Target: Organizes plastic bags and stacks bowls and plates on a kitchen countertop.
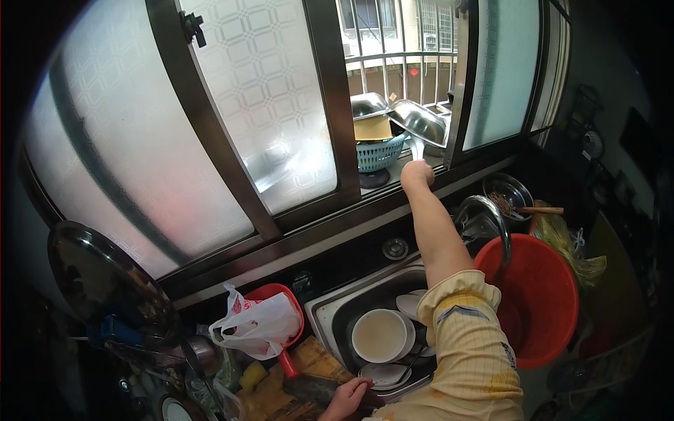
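My right hand reaches through the open window, closed around the handle of a white utensil, perhaps a spoon or ladle. Its far end comes up to a tilted stainless steel basin beside a light blue plastic basket. Low in the picture, my left hand is loosely curled at the near edge of the sink, by a small plate. Whether it grips anything cannot be made out. In the sink, a white bowl of cloudy liquid rests among several dishes.
A red bucket stands right of the sink under the curved faucet. To the left lie a wooden cutting board and a red plastic scoop with a white plastic bag. Metal bars close off the window outside.
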Motion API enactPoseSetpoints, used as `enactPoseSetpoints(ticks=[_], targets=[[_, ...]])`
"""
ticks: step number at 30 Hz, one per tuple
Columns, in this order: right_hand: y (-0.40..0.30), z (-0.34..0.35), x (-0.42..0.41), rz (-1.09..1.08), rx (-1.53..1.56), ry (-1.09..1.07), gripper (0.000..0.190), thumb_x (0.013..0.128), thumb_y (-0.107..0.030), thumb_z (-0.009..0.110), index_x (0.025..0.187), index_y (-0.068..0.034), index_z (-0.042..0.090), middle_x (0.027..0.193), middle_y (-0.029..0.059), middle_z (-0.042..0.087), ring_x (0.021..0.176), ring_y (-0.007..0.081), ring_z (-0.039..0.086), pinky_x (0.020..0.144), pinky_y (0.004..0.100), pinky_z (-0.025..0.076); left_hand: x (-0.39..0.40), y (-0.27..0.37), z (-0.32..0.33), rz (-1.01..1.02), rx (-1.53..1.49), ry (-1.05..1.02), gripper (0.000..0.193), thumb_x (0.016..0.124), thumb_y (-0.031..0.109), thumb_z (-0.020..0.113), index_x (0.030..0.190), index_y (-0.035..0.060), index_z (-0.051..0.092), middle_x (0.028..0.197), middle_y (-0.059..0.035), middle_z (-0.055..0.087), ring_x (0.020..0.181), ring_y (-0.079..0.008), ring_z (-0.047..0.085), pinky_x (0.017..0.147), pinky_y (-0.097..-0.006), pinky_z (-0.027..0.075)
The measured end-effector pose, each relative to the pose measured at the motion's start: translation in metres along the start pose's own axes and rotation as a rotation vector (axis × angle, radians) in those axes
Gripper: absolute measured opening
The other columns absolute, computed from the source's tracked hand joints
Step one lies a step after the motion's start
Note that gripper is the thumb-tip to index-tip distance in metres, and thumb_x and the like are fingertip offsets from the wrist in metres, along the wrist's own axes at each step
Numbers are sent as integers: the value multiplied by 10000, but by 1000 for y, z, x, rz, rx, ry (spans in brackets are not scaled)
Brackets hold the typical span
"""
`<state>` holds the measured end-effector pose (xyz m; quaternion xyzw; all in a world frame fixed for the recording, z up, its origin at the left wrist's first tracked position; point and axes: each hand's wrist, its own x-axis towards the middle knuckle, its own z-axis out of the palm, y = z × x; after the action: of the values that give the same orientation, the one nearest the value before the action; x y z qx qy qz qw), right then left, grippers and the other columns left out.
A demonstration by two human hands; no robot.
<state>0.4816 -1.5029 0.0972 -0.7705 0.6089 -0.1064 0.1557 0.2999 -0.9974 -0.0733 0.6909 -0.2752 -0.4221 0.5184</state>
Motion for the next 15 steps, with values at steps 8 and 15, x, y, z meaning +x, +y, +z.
enactPoseSetpoints(ticks=[8,15], targets=[[-1,7,40,63,96,26,325,929,-168,394,1125,-12,602,1208,109,571,1089,299,581,827,414,519,-1,-6,4,-75,22,8,241,923,96,465,1096,-17,590,1007,-71,657,950,-121,592,859,-245,442],[-3,2,53,56,155,48,343,924,-166,386,1156,-6,582,1251,127,542,1139,301,547,862,426,499,-5,-5,12,-169,-103,-21,252,908,95,493,1121,-3,584,1028,-87,649,957,-147,598,871,-278,453]])
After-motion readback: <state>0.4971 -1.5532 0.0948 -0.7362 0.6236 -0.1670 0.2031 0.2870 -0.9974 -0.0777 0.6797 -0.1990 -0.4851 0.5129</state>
